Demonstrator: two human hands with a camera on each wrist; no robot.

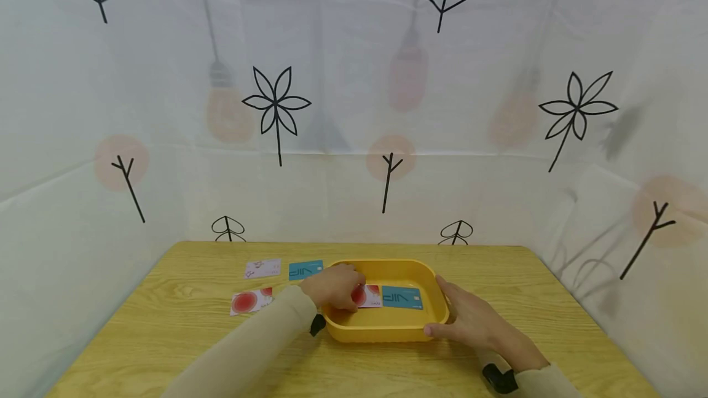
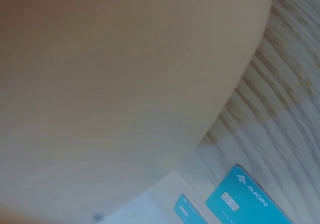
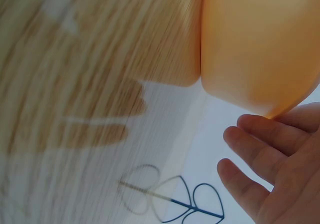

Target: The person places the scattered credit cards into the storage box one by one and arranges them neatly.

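Observation:
A yellow plastic bin (image 1: 381, 335) stands on the table. My left hand (image 1: 334, 287) reaches over its left side, fingers and thumb pinching the left end of a red-and-white card (image 1: 373, 296), which is partly hidden. Beside that card, a blue VIP card (image 1: 402, 298) lies on the bin's floor. My right hand (image 1: 472, 318) holds the bin's right end, thumb at the front rim and fingers along the side. In the right wrist view, its fingers (image 3: 260, 154) reach past the bin's orange-looking wall (image 3: 260, 43).
Left of the bin lie a white patterned card (image 1: 262, 268), another blue card (image 1: 305, 269) and another red-and-white card (image 1: 251, 301). The wooden table (image 1: 138, 349) meets a white printed cloth (image 1: 343, 201) at the back and sides.

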